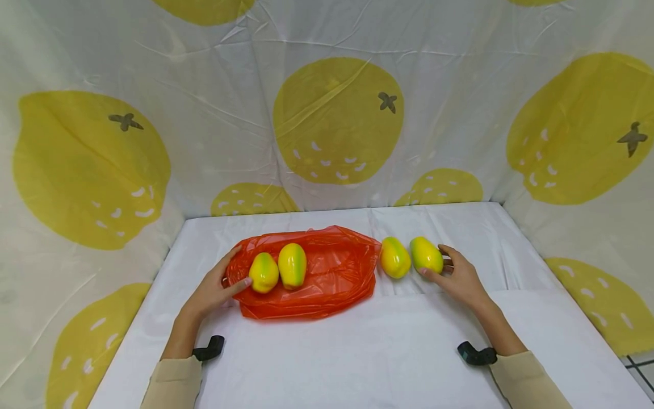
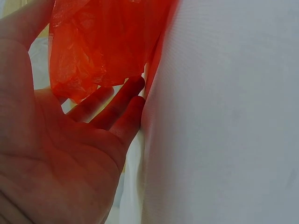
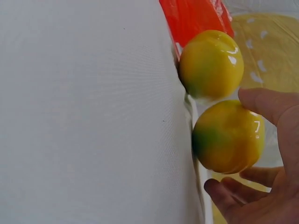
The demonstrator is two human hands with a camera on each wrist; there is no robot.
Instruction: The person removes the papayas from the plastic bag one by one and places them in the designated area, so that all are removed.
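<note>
A red plastic bag (image 1: 332, 272) lies spread on the table, with two yellow-green mango-like fruits on it, one fruit (image 1: 264, 273) at the left and another (image 1: 292, 266) beside it. My left hand (image 1: 214, 287) is at the bag's left end, thumb over the edge next to the left fruit. In the left wrist view, its loosely extended fingers (image 2: 126, 109) touch the bag's side. With thumb and fingers around its right side, my right hand (image 1: 462, 278) holds a mango-like fruit (image 1: 427, 255). A similar fruit (image 1: 395, 258) sits between that one and the bag.
White cloth covers the table (image 1: 368, 352). Behind and at both sides hangs a curtain (image 1: 245, 113) printed with large lemons. A black wrist mount (image 1: 209, 347) is on the left wrist and another (image 1: 477, 353) on the right.
</note>
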